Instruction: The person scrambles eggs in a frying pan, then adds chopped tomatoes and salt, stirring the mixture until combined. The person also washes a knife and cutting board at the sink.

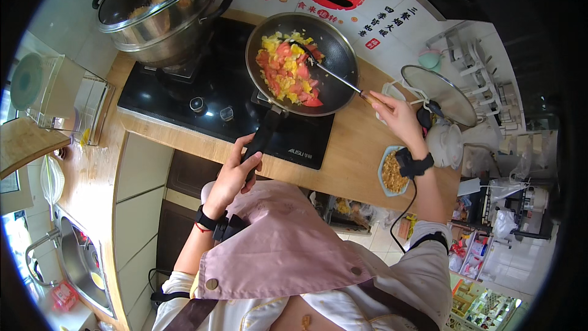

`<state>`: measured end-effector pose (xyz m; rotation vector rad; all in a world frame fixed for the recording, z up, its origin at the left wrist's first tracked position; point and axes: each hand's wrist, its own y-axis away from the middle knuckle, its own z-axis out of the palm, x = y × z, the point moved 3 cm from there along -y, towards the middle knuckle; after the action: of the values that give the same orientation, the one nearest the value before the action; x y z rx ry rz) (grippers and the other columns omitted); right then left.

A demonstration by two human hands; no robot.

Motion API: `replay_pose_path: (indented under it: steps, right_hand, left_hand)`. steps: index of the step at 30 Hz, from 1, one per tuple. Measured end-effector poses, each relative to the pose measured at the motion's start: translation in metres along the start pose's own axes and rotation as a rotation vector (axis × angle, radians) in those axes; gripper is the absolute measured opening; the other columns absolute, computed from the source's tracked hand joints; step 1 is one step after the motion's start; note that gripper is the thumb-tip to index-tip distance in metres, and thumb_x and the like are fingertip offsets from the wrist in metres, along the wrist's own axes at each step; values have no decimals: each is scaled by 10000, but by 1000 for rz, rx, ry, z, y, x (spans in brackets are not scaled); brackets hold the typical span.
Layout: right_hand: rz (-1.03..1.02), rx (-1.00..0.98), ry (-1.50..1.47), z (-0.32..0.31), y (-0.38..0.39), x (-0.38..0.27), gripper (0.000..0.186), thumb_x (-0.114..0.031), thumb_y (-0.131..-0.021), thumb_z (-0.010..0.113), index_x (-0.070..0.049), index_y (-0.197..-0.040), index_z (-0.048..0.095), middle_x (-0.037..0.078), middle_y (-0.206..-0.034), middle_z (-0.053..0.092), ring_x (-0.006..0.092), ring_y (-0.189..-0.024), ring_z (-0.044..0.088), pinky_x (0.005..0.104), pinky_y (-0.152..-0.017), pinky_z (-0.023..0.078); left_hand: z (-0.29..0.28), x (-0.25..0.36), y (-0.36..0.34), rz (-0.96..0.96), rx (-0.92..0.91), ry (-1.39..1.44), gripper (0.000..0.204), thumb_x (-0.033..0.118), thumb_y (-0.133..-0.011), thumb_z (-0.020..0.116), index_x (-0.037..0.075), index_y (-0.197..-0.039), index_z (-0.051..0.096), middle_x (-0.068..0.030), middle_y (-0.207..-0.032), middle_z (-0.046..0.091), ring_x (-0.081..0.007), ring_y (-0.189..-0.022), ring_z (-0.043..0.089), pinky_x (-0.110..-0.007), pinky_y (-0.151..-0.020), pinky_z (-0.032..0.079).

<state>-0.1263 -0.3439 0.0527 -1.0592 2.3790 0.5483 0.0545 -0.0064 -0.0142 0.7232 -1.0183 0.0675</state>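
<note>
A dark frying pan (pixel 335 55) sits on the right side of the black cooktop. In it lie chopped tomato and scrambled egg (pixel 286 70), heaped toward the pan's left. My left hand (pixel 236 171) is wrapped round the pan's black handle (pixel 267 130). Closed on the wooden end of a long-handled spatula or ladle (pixel 338 77), my right hand (pixel 395 115) stands off the pan's right rim. The tool's dark head rests among the food, partly covered, so its exact shape cannot be told.
A steamer pot (pixel 153 40) with a glass lid stands at the back left of the cooktop (pixel 177 101). Right of the pan are a bowl of brown crumbly food (pixel 392 171), a leaning glass lid (pixel 438 92) and white pots (pixel 444 144). A sink (pixel 86 263) is at lower left.
</note>
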Motion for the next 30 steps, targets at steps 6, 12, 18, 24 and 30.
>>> replay_pose_path:
  steps: [6, 12, 18, 24, 30]
  right_hand:
    - [-401, 218, 635, -25, 69, -65, 359, -229, -837, 698, -221, -1196, 681, 68, -670, 566, 247, -560, 568, 354, -541, 457]
    - [-240, 220, 736, -63, 130, -114, 374, -176, -817, 708, -218, -1188, 686, 88, -690, 515, 272, -583, 550, 387, -544, 437]
    - [-252, 218, 764, -25, 101, -109, 323, -227, -832, 687, -226, -1155, 697, 64, -732, 567, 257, -656, 597, 377, -580, 474]
    - [-272, 345, 618, -42, 56, -96, 354, -183, -800, 708, -213, -1152, 694, 71, -781, 597, 266, -675, 610, 370, -593, 472]
    - [-529, 297, 613, -36, 9, -131, 332, -124, -766, 708, -245, -1075, 726, 46, -789, 601, 259, -706, 610, 363, -613, 485]
  left_hand:
    - [1, 2, 2, -13, 18, -17, 464, 182, -988, 527, 158, -1419, 358, -22, -771, 523, -66, -443, 408, -224, -383, 286]
    - [2, 2, 3, -13, 17, -19, 465, 194, -987, 525, 152, -1421, 364, -21, -781, 525, -66, -461, 420, -220, -391, 290]
    - [2, 3, 4, -9, 3, -38, 458, 208, -986, 518, 144, -1417, 377, -22, -804, 530, -63, -486, 428, -210, -409, 295]
    - [1, 3, 2, 0, 2, -22, 465, 191, -991, 527, 148, -1420, 353, -25, -773, 524, -67, -441, 409, -221, -374, 279]
    - [1, 2, 2, 8, -9, 5, 461, 183, -988, 532, 146, -1414, 360, -26, -769, 523, -69, -445, 407, -224, -371, 271]
